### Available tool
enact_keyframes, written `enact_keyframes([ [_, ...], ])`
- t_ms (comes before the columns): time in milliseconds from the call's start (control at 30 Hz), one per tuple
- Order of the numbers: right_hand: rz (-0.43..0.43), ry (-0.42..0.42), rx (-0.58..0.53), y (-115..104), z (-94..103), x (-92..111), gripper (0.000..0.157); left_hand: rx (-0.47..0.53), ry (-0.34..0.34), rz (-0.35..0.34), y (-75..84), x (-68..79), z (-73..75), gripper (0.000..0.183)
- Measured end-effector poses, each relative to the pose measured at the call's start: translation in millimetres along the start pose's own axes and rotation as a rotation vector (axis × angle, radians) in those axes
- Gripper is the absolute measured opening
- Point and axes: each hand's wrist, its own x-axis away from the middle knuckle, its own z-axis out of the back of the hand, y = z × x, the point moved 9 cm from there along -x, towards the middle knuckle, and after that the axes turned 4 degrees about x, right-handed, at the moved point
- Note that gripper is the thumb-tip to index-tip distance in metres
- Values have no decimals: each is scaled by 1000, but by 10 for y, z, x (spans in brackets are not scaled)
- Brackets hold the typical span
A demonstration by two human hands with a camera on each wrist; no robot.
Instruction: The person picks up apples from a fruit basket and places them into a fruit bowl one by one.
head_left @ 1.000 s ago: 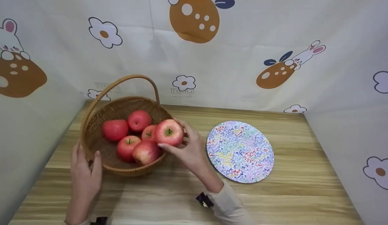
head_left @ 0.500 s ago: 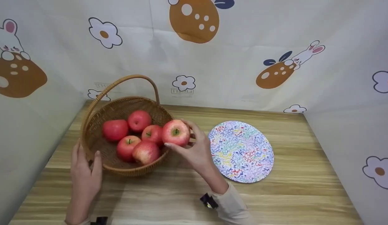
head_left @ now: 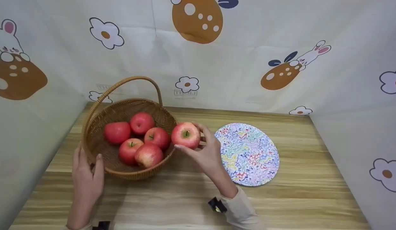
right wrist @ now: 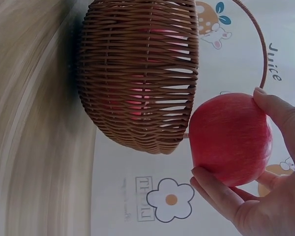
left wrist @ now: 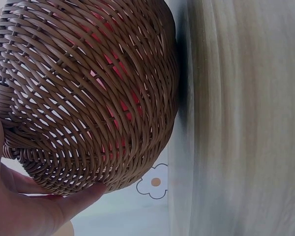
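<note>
A wicker basket (head_left: 138, 174) with an arched handle stands at the left, holding several red apples (head_left: 117, 132). At its left side, my left hand (head_left: 87, 182) holds the wall near the handle's base. The left wrist view has the thumb near the rim and a finger (left wrist: 83, 199) along the outer weave. My right hand (head_left: 205, 153) grips one red apple (head_left: 186, 135), stem end facing the head camera, just right of the basket's rim. In the right wrist view, thumb and fingers span this apple (right wrist: 231, 137), which is beside the basket (right wrist: 137, 73).
A round plate or mat (head_left: 249, 156) with a multicoloured squiggle pattern lies to the right of my right hand. Everything rests on a wood-grain table (head_left: 312, 185). A printed cloth (head_left: 233, 70) with flowers and rabbits encloses the back and sides.
My right hand has moved right with the apple, from over the basket's rim to just outside it, uncovering the apple behind. My left hand and the basket have stayed put.
</note>
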Motion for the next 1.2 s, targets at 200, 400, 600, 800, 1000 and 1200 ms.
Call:
enact_keyframes([
  [200,-10,12,14,36,52,-7,71,-1,3,5,1,5,-1,61],
  [400,-19,25,4,83,91,-14,70,-5,-16,22,-7,-3,-15,61],
  [600,-36,34,-2,129,126,-10,69,11,-16,18,-12,-4,-13,61],
  [800,-37,40,-3,196,173,-3,68,13,-7,4,2,8,-4,61],
  [1000,-35,58,20,252,243,7,68,6,-6,4,5,2,-9,60],
  [1200,-50,63,20,307,282,9,67,12,-23,39,-34,-6,-25,61],
])
